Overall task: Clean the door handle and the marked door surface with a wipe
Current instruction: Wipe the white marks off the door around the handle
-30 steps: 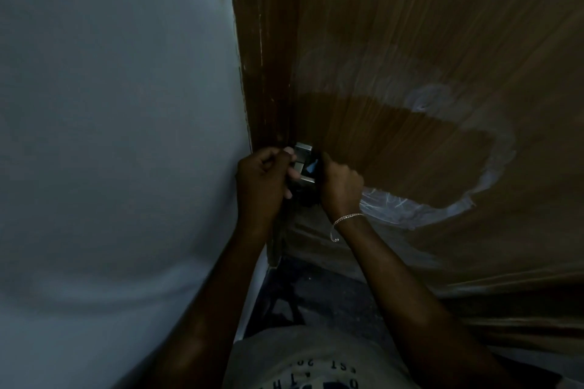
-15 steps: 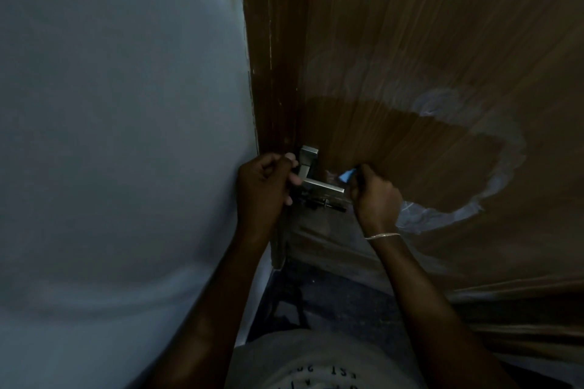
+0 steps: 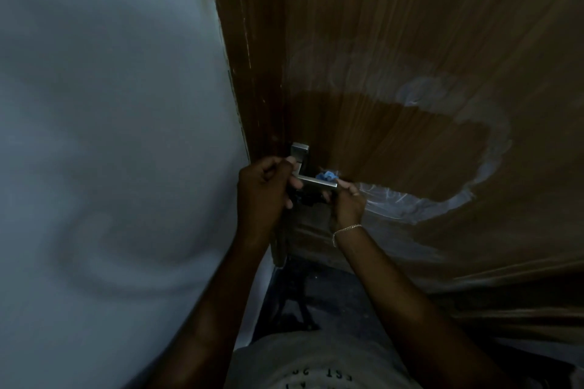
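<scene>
A silver lever door handle (image 3: 313,180) sticks out from the brown wooden door (image 3: 410,41) near its left edge. My left hand (image 3: 265,189) grips the base of the lever, fingers curled round it. My right hand (image 3: 346,202) pinches a small blue wipe (image 3: 325,175) against the far end of the lever. A whitish smeared ring (image 3: 493,148) marks the door surface to the right of the handle, with a darker patch inside it.
A pale wall (image 3: 110,136) fills the left half of the view, meeting the dark door frame (image 3: 249,73). Dark floor (image 3: 316,300) lies below the handle. A bracelet (image 3: 344,229) sits on my right wrist.
My right hand slid the wipe out along the lever away from my left hand, then came back a little toward the lever's end. My left hand stayed on the handle.
</scene>
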A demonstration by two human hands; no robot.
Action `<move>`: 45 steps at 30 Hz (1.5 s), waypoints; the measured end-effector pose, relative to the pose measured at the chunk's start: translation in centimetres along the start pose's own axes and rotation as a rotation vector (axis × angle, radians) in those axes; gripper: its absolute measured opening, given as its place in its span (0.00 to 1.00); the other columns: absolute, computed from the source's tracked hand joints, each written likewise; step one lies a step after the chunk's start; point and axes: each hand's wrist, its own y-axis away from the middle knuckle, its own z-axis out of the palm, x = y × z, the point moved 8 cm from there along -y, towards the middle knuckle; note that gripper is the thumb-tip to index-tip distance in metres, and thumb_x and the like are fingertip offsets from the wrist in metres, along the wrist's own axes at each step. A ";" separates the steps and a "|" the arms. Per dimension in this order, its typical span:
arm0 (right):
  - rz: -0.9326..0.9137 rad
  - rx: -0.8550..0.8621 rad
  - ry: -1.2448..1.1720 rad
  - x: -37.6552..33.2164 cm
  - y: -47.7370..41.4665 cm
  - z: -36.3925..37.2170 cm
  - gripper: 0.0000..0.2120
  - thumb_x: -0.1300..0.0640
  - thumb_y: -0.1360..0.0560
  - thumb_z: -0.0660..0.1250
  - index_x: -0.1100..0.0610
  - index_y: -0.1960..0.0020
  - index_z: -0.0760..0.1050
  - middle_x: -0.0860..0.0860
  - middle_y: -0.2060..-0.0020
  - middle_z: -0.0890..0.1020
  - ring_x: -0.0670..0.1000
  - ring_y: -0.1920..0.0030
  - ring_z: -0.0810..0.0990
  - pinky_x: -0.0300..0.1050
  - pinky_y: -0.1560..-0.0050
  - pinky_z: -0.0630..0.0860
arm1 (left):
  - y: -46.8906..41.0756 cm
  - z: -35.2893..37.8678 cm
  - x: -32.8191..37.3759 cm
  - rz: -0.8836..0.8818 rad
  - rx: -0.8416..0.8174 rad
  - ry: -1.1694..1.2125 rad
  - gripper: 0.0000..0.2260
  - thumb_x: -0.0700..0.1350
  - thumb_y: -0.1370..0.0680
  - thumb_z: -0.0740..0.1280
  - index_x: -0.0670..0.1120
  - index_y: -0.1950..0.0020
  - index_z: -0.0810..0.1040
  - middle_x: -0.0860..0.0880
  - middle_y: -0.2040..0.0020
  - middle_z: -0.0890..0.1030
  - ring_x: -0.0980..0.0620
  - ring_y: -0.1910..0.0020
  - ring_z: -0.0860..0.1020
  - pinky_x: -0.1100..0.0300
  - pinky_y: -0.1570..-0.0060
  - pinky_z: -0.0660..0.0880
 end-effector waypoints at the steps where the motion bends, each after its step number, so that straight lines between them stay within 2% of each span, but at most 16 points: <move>1: 0.073 -0.007 -0.060 0.7 0.1 0.5 0.10 0.71 0.24 0.65 0.59 0.59 0.78 0.54 0.61 0.82 0.51 0.61 0.81 0.43 0.60 0.79 | 0.1 0.0 0.0 -0.005 0.002 0.003 0.09 0.46 0.20 0.66 0.44 0.55 0.83 0.48 0.68 0.83 0.51 0.76 0.74 0.62 0.77 0.71; 4: 0.291 -0.062 -0.217 2.4 0.5 2.0 0.09 0.67 0.22 0.63 0.57 0.56 0.78 0.55 0.56 0.83 0.53 0.56 0.82 0.42 0.58 0.81 | 0.2 -0.2 0.1 0.001 0.001 0.000 0.09 0.46 0.20 0.66 0.44 0.55 0.83 0.47 0.68 0.83 0.52 0.77 0.73 0.63 0.76 0.71; 8: 0.470 -0.151 -0.401 3.1 1.0 3.2 0.07 0.62 0.19 0.61 0.59 0.51 0.78 0.55 0.60 0.85 0.51 0.55 0.83 0.39 0.63 0.83 | 0.4 -0.1 0.2 0.006 -0.008 -0.017 0.09 0.46 0.20 0.66 0.44 0.54 0.83 0.47 0.67 0.83 0.51 0.77 0.73 0.62 0.75 0.71; 12: 0.443 -0.136 -0.563 2.4 0.8 2.4 0.06 0.65 0.20 0.62 0.62 0.51 0.78 0.56 0.61 0.86 0.49 0.62 0.86 0.38 0.63 0.83 | 0.6 -0.1 0.4 0.008 -0.003 -0.021 0.09 0.47 0.20 0.66 0.44 0.54 0.83 0.47 0.67 0.83 0.50 0.76 0.73 0.62 0.75 0.71; 15: 0.477 -0.047 -0.569 3.3 1.0 1.2 0.05 0.67 0.21 0.63 0.63 0.52 0.77 0.55 0.66 0.86 0.48 0.67 0.86 0.38 0.64 0.82 | 0.5 -0.8 0.5 0.010 0.022 -0.005 0.10 0.46 0.20 0.66 0.43 0.55 0.83 0.47 0.68 0.83 0.48 0.75 0.74 0.63 0.76 0.70; 17: 0.505 -0.080 -0.577 3.4 1.3 2.0 0.07 0.68 0.20 0.61 0.63 0.53 0.76 0.56 0.67 0.85 0.49 0.68 0.86 0.38 0.65 0.83 | 0.3 -1.0 0.3 0.009 0.031 0.002 0.10 0.46 0.20 0.66 0.42 0.54 0.83 0.46 0.68 0.83 0.47 0.74 0.74 0.62 0.76 0.70; 20: 0.534 -0.157 -0.661 2.9 1.6 3.3 0.07 0.67 0.20 0.60 0.65 0.52 0.77 0.59 0.65 0.86 0.51 0.66 0.86 0.41 0.67 0.82 | 0.4 -0.8 0.0 0.000 0.019 -0.025 0.10 0.47 0.20 0.66 0.42 0.54 0.83 0.47 0.68 0.83 0.48 0.73 0.75 0.61 0.76 0.71; 24: 0.486 -0.173 -0.698 2.8 0.9 2.2 0.06 0.67 0.23 0.64 0.64 0.48 0.78 0.60 0.58 0.86 0.51 0.60 0.87 0.41 0.61 0.84 | 0.5 -0.6 0.0 0.019 0.008 -0.028 0.10 0.48 0.20 0.67 0.44 0.56 0.83 0.47 0.68 0.83 0.49 0.74 0.75 0.61 0.76 0.72; 27: 0.531 -0.162 -0.616 3.9 1.2 2.8 0.06 0.66 0.22 0.63 0.61 0.49 0.78 0.57 0.60 0.86 0.51 0.58 0.86 0.43 0.58 0.84 | 0.3 -0.6 0.1 0.014 0.007 -0.031 0.10 0.48 0.20 0.67 0.44 0.56 0.83 0.47 0.68 0.83 0.50 0.75 0.75 0.62 0.76 0.71; 30: 0.509 -0.182 -0.461 3.8 0.9 3.6 0.07 0.63 0.20 0.62 0.56 0.51 0.79 0.52 0.60 0.87 0.50 0.51 0.82 0.45 0.49 0.78 | 0.4 -0.2 0.1 0.011 -0.005 -0.034 0.10 0.47 0.20 0.67 0.44 0.56 0.83 0.46 0.68 0.83 0.49 0.75 0.74 0.62 0.76 0.70; 33: 0.463 -0.178 -0.531 3.3 0.3 2.5 0.07 0.64 0.20 0.62 0.57 0.50 0.78 0.54 0.56 0.86 0.51 0.49 0.82 0.43 0.45 0.76 | 0.4 -0.2 0.3 0.015 -0.001 -0.028 0.09 0.47 0.20 0.67 0.43 0.55 0.83 0.46 0.68 0.83 0.50 0.77 0.73 0.63 0.76 0.70; 35: 0.477 -0.130 -0.570 3.7 0.2 1.4 0.06 0.65 0.20 0.63 0.59 0.49 0.77 0.55 0.56 0.85 0.50 0.52 0.83 0.40 0.48 0.77 | 0.2 -0.6 0.3 0.018 0.016 -0.024 0.09 0.46 0.20 0.67 0.42 0.54 0.83 0.46 0.68 0.83 0.51 0.76 0.74 0.63 0.77 0.70; 38: 0.523 -0.117 -0.517 4.4 0.5 1.6 0.06 0.66 0.20 0.61 0.59 0.50 0.76 0.54 0.63 0.86 0.48 0.64 0.85 0.36 0.61 0.79 | 0.1 -1.0 0.4 0.023 0.034 -0.038 0.10 0.47 0.20 0.67 0.43 0.54 0.84 0.46 0.68 0.83 0.53 0.77 0.74 0.63 0.78 0.69; 39: 0.527 -0.150 -0.530 4.2 0.6 2.1 0.07 0.67 0.20 0.61 0.59 0.49 0.77 0.54 0.63 0.86 0.48 0.64 0.86 0.36 0.62 0.80 | 0.1 -0.9 0.3 0.020 0.033 -0.036 0.10 0.47 0.20 0.67 0.43 0.55 0.84 0.46 0.68 0.83 0.53 0.76 0.74 0.64 0.77 0.69; 43: 0.464 -0.227 -0.661 2.7 0.0 1.6 0.08 0.67 0.22 0.62 0.62 0.46 0.78 0.59 0.53 0.86 0.51 0.52 0.87 0.39 0.55 0.83 | 0.2 -0.2 0.1 0.008 0.005 -0.029 0.10 0.47 0.20 0.67 0.42 0.55 0.83 0.46 0.68 0.83 0.51 0.74 0.75 0.63 0.77 0.70; 45: 0.417 -0.206 -0.651 2.4 -0.3 0.2 0.07 0.66 0.22 0.63 0.61 0.46 0.78 0.57 0.52 0.86 0.49 0.52 0.86 0.37 0.57 0.82 | 0.2 -0.3 0.2 0.018 0.003 -0.032 0.10 0.47 0.20 0.67 0.44 0.56 0.83 0.46 0.68 0.83 0.51 0.74 0.76 0.63 0.77 0.70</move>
